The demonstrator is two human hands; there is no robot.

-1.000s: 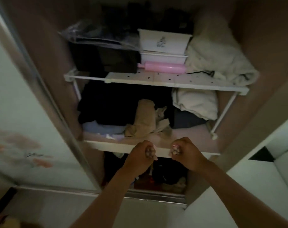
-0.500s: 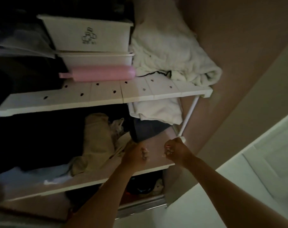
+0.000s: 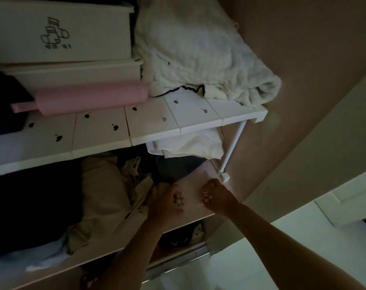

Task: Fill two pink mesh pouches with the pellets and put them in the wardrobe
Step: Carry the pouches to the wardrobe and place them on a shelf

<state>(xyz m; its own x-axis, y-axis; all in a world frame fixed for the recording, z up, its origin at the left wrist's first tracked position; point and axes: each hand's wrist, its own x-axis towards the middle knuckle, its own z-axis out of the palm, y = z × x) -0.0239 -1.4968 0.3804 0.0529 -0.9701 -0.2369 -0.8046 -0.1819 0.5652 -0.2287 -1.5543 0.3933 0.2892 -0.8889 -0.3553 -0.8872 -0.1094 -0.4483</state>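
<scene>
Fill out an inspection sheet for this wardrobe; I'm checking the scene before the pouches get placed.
Surface: lower shelf, bare patch at its right end under the hands.
Job's things: small pale bundle in each fist, too dim to identify.
Clutter: beige garment, white blanket, pink roller, two white bins.
Grips: left hand and right hand both closed.
Cables: nothing seen.
Surroundings: white rack shelf, rack leg.
</scene>
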